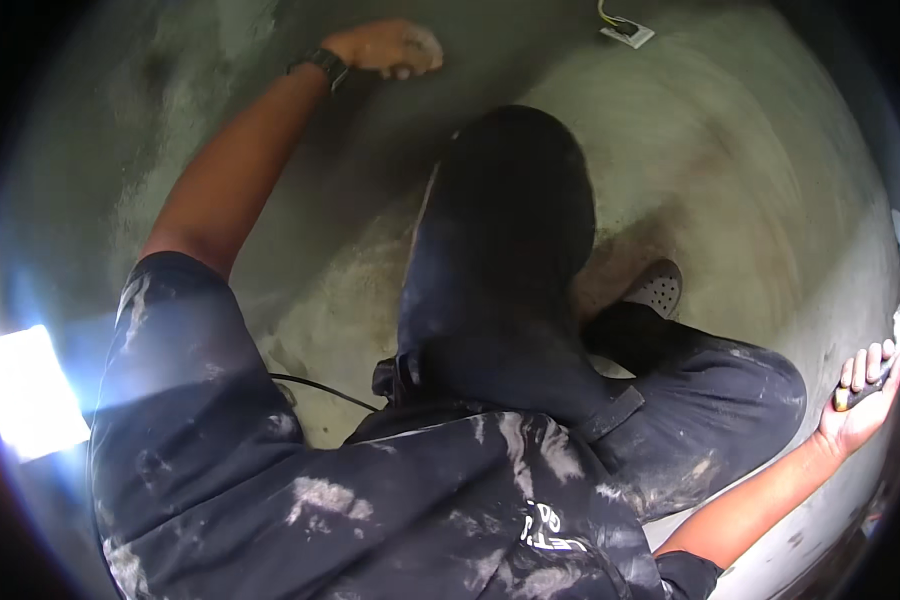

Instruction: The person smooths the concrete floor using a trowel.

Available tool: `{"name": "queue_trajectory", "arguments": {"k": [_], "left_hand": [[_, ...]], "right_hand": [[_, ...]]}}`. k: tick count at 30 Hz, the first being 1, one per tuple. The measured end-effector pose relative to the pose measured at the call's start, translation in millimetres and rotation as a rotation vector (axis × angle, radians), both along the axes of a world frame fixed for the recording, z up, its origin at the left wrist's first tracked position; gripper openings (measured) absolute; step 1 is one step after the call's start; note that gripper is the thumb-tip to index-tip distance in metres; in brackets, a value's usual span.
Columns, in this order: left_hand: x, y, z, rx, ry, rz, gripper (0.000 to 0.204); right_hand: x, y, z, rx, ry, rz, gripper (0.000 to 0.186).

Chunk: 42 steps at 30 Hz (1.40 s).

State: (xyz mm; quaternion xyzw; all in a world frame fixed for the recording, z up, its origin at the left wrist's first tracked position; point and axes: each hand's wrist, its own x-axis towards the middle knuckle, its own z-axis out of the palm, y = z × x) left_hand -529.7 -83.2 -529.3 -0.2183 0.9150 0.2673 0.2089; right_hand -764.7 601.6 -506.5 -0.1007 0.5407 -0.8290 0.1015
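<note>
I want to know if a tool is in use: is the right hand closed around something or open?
Closed. The right hand has its fingers curled around a slim tool with a yellow end; what kind of tool cannot be told.

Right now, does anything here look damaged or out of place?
Yes: a small white wall socket plate at the top hangs askew with loose wires showing. The dark work clothes are smeared with pale dust.

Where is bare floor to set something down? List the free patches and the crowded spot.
Free: concrete floor between the wall socket and the grey shoe; also below the left hand, left of the raised knee. Crowded: around the right hand gripping a tool.
</note>
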Motion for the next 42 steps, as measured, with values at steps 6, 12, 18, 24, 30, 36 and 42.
{"name": "queue_trajectory", "arguments": {"k": [6,12,18,24,30,36,42], "left_hand": [[141.9,-6.2,-125.1,0.247,-0.077,0.144,0.040],[160.7,65.4,-210.0,0.390,-0.293,0.037,0.038],[118.4,114.2,-271.5,0.194,-0.675,-0.131,0.040],[82.1,119.1,-309.2,0.047,-0.982,-0.278,0.042],[30.2,124.7,-259.8,0.036,-1.032,-0.183,0.045],[-52.7,142.7,-156.2,0.345,-0.626,0.370,0.044],[-122.7,196.1,-84.6,0.724,-0.500,0.177,0.054]], "right_hand": [[17.3,-48.3,-1.7,0.273,-0.192,-0.079,0.023],[27.5,-60.5,25.8,0.412,-0.255,-0.040,0.023],[17.8,-94.0,12.7,0.946,0.057,-0.370,0.023],[-19.9,-113.4,-27.8,1.196,-0.187,-0.283,0.033],[-42.0,-94.8,-44.0,1.139,-0.497,-0.139,0.028],[0.9,-66.6,-60.2,1.283,-0.385,-0.097,0.039],[65.9,-109.5,-61.5,1.146,-0.586,0.040,0.038]]}}
